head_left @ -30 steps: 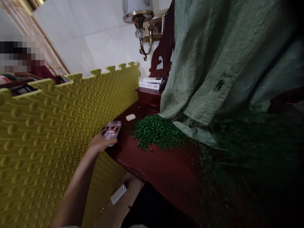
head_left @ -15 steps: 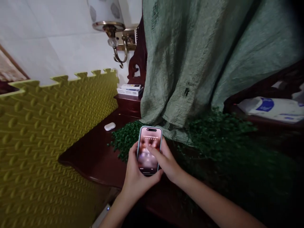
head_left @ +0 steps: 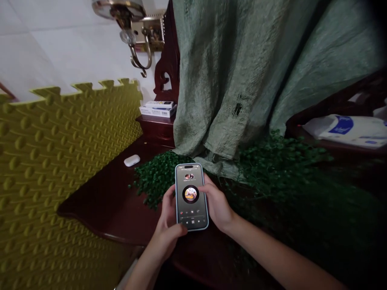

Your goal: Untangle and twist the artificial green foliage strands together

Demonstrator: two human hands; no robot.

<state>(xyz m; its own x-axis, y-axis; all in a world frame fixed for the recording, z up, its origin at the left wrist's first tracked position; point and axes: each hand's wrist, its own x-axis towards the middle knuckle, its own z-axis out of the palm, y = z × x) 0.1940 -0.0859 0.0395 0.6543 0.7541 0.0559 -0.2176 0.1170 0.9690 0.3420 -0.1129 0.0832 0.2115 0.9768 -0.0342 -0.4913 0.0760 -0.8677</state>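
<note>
A smartphone [head_left: 191, 201] in a light blue case is held upright between both hands over a dark red wooden table. Its lit screen shows a music player with a round record picture and a pause sign. My left hand [head_left: 167, 219] wraps the phone's left side, thumb at the bottom left corner. Along the right edge, my right hand [head_left: 219, 203] grips it, with the thumb tip over the screen's edge by the record picture. Fingers behind the phone are mostly hidden. Green leafy sprigs [head_left: 157, 177] lie just beyond the phone.
A white earbud case [head_left: 132, 160] lies on the dark red table [head_left: 105, 201]. Boxes with a remote [head_left: 159, 108] sit on a small ledge. A greenish woven sack [head_left: 208, 80] stands behind; a tissue pack [head_left: 347, 129] is at right. Yellow foam mat [head_left: 60, 161] lines the left.
The phone's screen went from a passcode keypad to a music player. My right thumb moved from mid-screen to the right edge. My left thumb shifted left along the phone's bottom.
</note>
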